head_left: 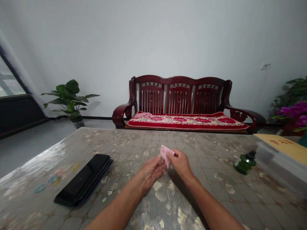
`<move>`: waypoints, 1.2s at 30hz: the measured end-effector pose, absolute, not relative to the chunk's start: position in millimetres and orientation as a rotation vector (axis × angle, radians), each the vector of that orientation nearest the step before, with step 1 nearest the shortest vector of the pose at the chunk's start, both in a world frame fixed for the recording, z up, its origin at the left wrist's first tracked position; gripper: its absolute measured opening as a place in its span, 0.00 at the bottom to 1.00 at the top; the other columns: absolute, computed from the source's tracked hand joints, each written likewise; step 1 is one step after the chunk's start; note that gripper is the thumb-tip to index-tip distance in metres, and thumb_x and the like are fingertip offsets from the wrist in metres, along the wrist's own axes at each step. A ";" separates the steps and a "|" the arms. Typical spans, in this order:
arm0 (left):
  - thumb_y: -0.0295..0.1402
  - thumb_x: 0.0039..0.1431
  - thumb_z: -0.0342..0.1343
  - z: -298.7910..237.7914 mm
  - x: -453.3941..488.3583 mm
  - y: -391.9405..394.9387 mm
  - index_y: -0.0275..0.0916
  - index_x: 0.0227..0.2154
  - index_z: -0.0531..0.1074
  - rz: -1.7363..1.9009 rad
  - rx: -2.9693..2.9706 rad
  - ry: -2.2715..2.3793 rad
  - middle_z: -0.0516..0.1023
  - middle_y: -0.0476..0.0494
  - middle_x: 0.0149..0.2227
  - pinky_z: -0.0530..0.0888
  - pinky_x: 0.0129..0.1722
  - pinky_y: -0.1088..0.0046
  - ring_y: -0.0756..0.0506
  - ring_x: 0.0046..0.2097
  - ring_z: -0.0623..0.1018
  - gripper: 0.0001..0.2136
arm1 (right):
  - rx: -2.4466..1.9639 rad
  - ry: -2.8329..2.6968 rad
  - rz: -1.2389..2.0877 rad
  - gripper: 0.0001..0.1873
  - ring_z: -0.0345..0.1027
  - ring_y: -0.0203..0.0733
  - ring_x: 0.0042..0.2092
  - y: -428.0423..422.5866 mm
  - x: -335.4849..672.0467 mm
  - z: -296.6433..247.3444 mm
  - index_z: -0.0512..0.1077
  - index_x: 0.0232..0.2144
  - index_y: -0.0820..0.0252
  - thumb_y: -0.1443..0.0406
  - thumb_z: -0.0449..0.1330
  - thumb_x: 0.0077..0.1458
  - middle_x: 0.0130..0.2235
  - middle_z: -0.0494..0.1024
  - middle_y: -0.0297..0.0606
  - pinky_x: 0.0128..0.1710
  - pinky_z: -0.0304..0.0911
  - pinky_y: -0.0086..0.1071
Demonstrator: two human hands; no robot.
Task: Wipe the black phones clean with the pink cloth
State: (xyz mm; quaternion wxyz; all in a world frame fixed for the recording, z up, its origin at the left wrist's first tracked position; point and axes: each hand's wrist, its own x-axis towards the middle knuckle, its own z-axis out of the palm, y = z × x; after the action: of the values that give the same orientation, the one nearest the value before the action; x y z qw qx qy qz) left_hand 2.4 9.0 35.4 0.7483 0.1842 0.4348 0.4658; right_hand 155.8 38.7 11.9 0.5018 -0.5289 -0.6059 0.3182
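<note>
One folded pink cloth (166,152) is pinched by the right hand (181,163) above the worktop (134,143), probably so its layers stay together. The left hand (151,171) is loosely curled at the cloth's left edge; whether it grips cannot be told.

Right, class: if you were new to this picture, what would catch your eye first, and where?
The dark red wooden bench with its red floral cover stands out first, against the pale wall beyond the table. Nearer, at the centre, the right hand pinches a small folded pink piece, with the left hand close beside it.
</note>
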 end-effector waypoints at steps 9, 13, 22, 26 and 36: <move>0.26 0.59 0.61 20.9 12.3 6.8 0.35 0.36 0.71 1.302 0.276 0.931 0.81 0.44 0.32 0.78 0.33 0.74 0.49 0.30 0.80 0.05 | -1.261 -1.539 0.731 0.15 0.68 0.47 0.38 22.0 145.4 4.7 0.75 0.23 0.58 0.53 0.61 0.49 0.34 0.76 0.41 0.42 0.62 0.36; 0.31 0.57 0.62 18.7 12.3 -1.1 0.36 0.38 0.70 1.344 0.448 0.948 0.81 0.41 0.36 0.78 0.35 0.71 0.46 0.34 0.81 0.08 | -1.220 -1.253 1.242 0.27 0.69 0.43 0.33 22.2 143.5 5.8 0.74 0.42 0.59 0.51 0.68 0.41 0.36 0.77 0.39 0.31 0.63 0.32; 0.30 0.45 0.67 39.4 -40.7 -7.9 0.35 0.42 0.75 1.211 1.127 1.274 0.81 0.40 0.36 0.74 0.39 0.69 0.44 0.36 0.79 0.18 | -1.026 -1.101 1.758 0.21 0.61 0.30 0.23 21.2 149.5 1.2 0.76 0.30 0.64 0.55 0.74 0.39 0.24 0.73 0.31 0.19 0.57 0.22; 0.33 0.52 0.60 75.6 -124.9 -23.6 0.40 0.54 0.71 1.052 1.899 1.843 0.75 0.38 0.56 0.65 0.60 0.58 0.37 0.58 0.72 0.24 | -0.971 -0.911 1.824 0.17 0.63 0.30 0.22 31.1 163.0 -4.2 0.75 0.31 0.62 0.61 0.75 0.39 0.24 0.73 0.30 0.17 0.61 0.20; 0.46 0.51 0.60 66.9 -224.8 -55.1 0.37 0.68 0.52 -0.104 1.870 2.490 0.66 0.27 0.60 0.68 0.52 0.56 0.28 0.58 0.69 0.43 | -0.925 -0.808 1.868 0.14 0.70 0.33 0.24 39.0 169.7 -9.9 0.74 0.35 0.59 0.67 0.73 0.45 0.27 0.77 0.31 0.21 0.70 0.22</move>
State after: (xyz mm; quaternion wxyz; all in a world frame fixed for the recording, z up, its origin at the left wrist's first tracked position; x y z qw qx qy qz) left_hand -224.8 -55.1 66.9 0.0130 0.6003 0.7990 -0.0335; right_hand 169.7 39.0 -9.9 0.4376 -0.3719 -0.3250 0.7514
